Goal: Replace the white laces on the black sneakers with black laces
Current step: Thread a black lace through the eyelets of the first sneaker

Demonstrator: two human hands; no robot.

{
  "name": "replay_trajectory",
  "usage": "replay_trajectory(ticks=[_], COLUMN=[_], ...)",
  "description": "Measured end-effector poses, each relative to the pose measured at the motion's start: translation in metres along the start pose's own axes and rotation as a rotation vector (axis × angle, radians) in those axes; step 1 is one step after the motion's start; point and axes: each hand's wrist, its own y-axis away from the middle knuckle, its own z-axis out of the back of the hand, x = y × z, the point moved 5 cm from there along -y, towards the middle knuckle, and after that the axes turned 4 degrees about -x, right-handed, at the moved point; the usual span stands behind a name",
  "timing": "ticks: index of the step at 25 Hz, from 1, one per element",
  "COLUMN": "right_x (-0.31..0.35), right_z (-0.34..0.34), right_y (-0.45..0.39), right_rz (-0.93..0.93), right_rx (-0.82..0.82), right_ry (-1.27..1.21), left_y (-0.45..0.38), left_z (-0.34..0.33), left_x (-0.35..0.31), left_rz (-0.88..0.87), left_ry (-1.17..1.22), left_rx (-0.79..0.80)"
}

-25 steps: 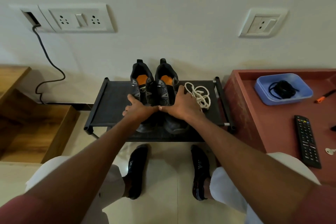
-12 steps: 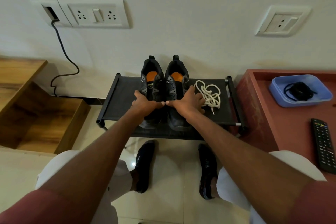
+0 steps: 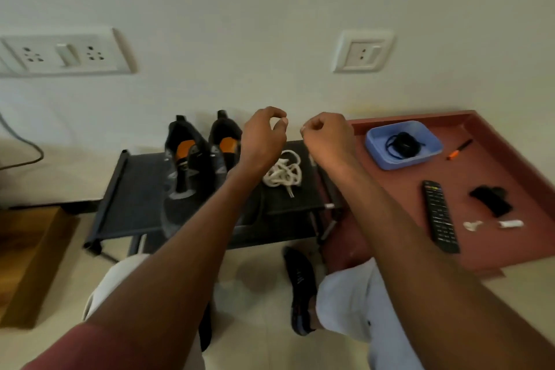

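hovering over the rack, both hands bare

your left hand (image 3: 263,137) and right hand (image 3: 326,136) hang with fingers curled, clenched on nothing. below your left fingers sit the black sneakers (image 3: 200,165) on the black rack (image 3: 135,186), unlaced. the white laces (image 3: 283,173) lie piled between and beneath your hands. beyond your right fingers, the black laces (image 3: 402,144) rest in the blue tray (image 3: 375,149).

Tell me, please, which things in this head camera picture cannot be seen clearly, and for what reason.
- Right sneaker: front half hidden behind the left forearm.
- White laces: partly covered by the left hand; blur hides how they are tangled.
- Black laces in the blue tray: too small and blurred to count.
- Right hand: fingers curl away, so a thin held thing cannot be told.
- Wall cable: cut off by the left edge.
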Motion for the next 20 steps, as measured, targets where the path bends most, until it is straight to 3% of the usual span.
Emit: replay_trajectory(ticks=[4, 7, 11, 15, 17, 20], right_x=[-0.062, -0.119, -0.176, -0.201, -0.212, -0.217], right_z=[0.058, 0.1, 0.135, 0.124, 0.111, 0.103], right_y=[-0.014, -0.042, -0.086, -0.139, -0.156, -0.167], right_rz=[-0.211, -0.28, -0.175, 0.0, -0.014, 0.004], right_rx=[-0.274, -0.32, -0.244, -0.059, 0.068, 0.081], right_ry=[-0.185, -0.101, 0.396, 0.834, 0.938, 0.944], left_y=[0.014, 0.025, 0.034, 0.035, 0.037, 0.035], left_z=[-0.084, -0.145, -0.216, -0.249, -0.252, -0.248], left_x=[-0.042, -0.058, -0.052, -0.042, -0.041, -0.041], left_rz=[-0.129, -0.217, -0.345, -0.488, -0.542, -0.523], left_ry=[0.09, 0.08, -0.063, -0.328, -0.376, -0.331], left_rx=[0.206, 0.359, 0.567, 0.629, 0.608, 0.614])
